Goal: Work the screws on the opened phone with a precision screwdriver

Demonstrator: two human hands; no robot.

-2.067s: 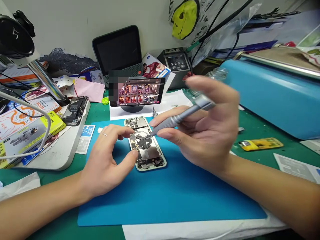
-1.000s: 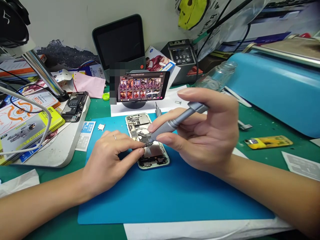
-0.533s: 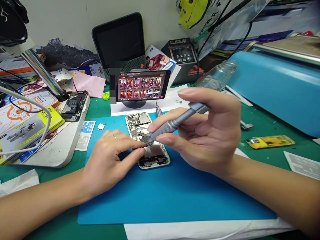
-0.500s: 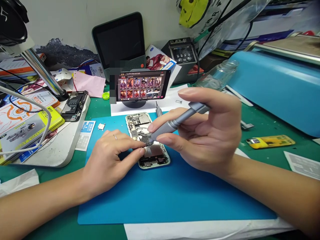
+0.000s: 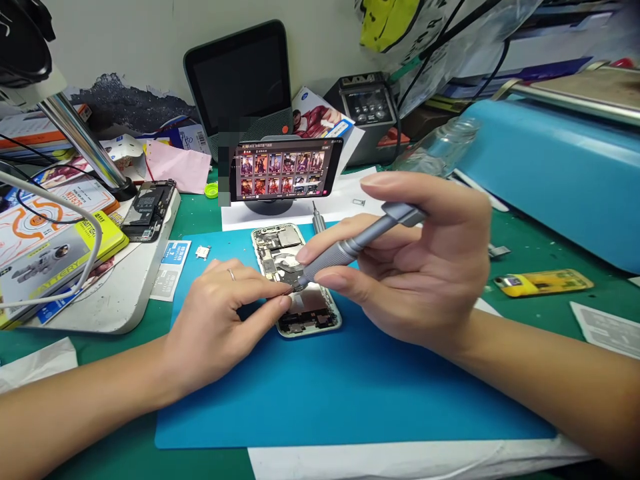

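Note:
An opened smartphone (image 5: pixel 283 241) lies on a blue mat (image 5: pixel 320 393), its inner parts bare. My right hand (image 5: pixel 425 267) grips a grey precision screwdriver (image 5: pixel 340 253), the index finger bent over its end cap and the other fingers along the knurled shaft. The driver slants down to the left, and its tip is at the phone's middle, close to my left fingertips. My left hand (image 5: pixel 220 320) rests at the phone's left side with thumb and index finger pinched together; whatever they hold is too small to make out. A second screwdriver (image 5: pixel 318 219) lies behind the phone.
A phone on a stand (image 5: pixel 285 170) shows a lit screen at the back. Left, another opened phone (image 5: pixel 149 212) and a yellow battery box (image 5: pixel 55 267) lie on a white base (image 5: pixel 135 300). A yellow part (image 5: pixel 545 283) and a glass jar (image 5: pixel 450 143) are at right.
My right hand and the screwdriver's upper end have shifted very slightly to the right. The left hand and the opened phone look almost the same.

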